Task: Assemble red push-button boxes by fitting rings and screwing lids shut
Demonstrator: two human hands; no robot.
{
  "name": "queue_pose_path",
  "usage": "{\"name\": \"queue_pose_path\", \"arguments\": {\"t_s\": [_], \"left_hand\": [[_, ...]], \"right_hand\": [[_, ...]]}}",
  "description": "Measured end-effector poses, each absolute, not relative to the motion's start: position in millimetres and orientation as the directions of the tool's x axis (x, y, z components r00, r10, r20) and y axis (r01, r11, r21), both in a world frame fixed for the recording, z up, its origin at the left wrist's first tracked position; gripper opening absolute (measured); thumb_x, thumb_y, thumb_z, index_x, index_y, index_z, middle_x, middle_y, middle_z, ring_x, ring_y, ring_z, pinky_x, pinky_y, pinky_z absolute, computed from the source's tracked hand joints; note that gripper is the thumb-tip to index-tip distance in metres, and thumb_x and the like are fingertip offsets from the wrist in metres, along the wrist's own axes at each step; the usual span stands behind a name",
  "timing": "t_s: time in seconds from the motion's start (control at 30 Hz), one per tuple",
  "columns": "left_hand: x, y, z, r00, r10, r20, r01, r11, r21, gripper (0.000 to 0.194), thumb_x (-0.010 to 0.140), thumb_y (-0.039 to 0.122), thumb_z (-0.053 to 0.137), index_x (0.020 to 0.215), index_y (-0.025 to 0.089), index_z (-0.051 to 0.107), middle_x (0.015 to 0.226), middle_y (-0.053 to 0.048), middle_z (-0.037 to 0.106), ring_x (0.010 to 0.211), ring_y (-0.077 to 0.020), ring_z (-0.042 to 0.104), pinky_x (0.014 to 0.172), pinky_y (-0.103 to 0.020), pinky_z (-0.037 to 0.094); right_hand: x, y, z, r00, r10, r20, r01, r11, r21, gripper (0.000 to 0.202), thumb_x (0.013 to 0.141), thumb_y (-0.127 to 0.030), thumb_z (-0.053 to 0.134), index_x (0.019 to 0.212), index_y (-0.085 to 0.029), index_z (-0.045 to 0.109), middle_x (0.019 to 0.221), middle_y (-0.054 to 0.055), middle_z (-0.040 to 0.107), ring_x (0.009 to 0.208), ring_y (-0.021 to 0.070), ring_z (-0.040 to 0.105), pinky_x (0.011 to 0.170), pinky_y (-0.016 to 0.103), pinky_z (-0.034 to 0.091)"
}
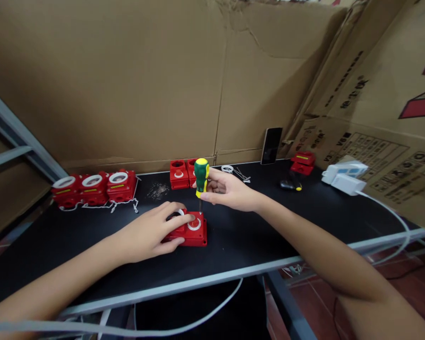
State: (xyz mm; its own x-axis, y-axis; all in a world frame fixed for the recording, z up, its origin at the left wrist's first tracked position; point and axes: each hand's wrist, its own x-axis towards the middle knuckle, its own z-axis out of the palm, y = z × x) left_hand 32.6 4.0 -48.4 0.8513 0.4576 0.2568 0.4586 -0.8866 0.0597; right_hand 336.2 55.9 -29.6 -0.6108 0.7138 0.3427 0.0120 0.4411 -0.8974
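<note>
A red plastic housing with white rings and a red knob lies flat near the middle of the black table. My left hand holds it down from the left, fingers over its top and thumb along the near side; the palm hides part of its left end. My right hand grips a green and yellow screwdriver by its handle. The screwdriver stands upright, its tip at a screw on the far right corner of the housing.
Several similar red housings stand along the back, three at the left with white cords. Dark crumbs, a white ring, a phone, a black-handled tool and a white adapter with cable share the table. Cardboard walls the back.
</note>
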Motion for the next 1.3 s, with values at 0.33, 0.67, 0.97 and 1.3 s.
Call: {"name": "queue_pose_path", "arguments": {"t_s": [0.33, 0.67, 0.97, 1.3], "left_hand": [[30.3, 6.0, -50.8, 0.849, 0.444, 0.287, 0.447, -0.893, 0.062, 0.040, 0.114, 0.031, 0.063, 0.154, 0.026, 0.064, 0.148, -0.016, 0.068, 0.125, -0.0325, 0.073, 0.108, -0.044, 0.066], [30.4, 6.0, -49.7, 0.856, 0.433, 0.282, 0.442, -0.897, 0.034, 0.041, 0.117, 0.034, 0.059, 0.157, 0.025, 0.063, 0.147, -0.017, 0.068, 0.122, -0.0327, 0.074, 0.104, -0.044, 0.067], [27.4, 7.4, -51.5, 0.857, 0.432, 0.282, 0.442, -0.897, 0.032, 0.043, 0.114, 0.029, 0.062, 0.157, 0.026, 0.062, 0.151, -0.017, 0.066, 0.125, -0.0334, 0.075, 0.105, -0.045, 0.067], [28.7, 6.4, -50.8, 0.856, 0.431, 0.287, 0.441, -0.897, 0.031, 0.042, 0.116, 0.031, 0.061, 0.157, 0.026, 0.062, 0.150, -0.017, 0.067, 0.125, -0.0323, 0.074, 0.107, -0.043, 0.066]], "right_hand": [[339.0, 57.0, -28.1, -0.613, 0.697, 0.372, 0.042, 0.499, -0.865, 0.031, 0.094, -0.038, 0.086, 0.110, -0.022, 0.066, 0.106, 0.003, 0.069, 0.081, 0.0136, 0.065, 0.072, 0.029, 0.059], [334.0, 53.5, -28.6, -0.608, 0.688, 0.397, 0.064, 0.541, -0.838, 0.026, 0.095, -0.039, 0.082, 0.111, -0.021, 0.072, 0.110, 0.005, 0.073, 0.082, 0.0146, 0.064, 0.073, 0.029, 0.057], [342.6, 58.9, -23.5, -0.614, 0.666, 0.423, 0.082, 0.588, -0.805, 0.034, 0.098, -0.050, 0.085, 0.110, -0.021, 0.071, 0.114, 0.006, 0.067, 0.087, 0.0164, 0.064, 0.079, 0.033, 0.060], [338.2, 57.2, -24.5, -0.576, 0.698, 0.425, 0.077, 0.564, -0.822, 0.034, 0.092, -0.045, 0.089, 0.096, -0.022, 0.064, 0.099, -0.001, 0.059, 0.076, 0.0131, 0.058, 0.071, 0.030, 0.053]]}}
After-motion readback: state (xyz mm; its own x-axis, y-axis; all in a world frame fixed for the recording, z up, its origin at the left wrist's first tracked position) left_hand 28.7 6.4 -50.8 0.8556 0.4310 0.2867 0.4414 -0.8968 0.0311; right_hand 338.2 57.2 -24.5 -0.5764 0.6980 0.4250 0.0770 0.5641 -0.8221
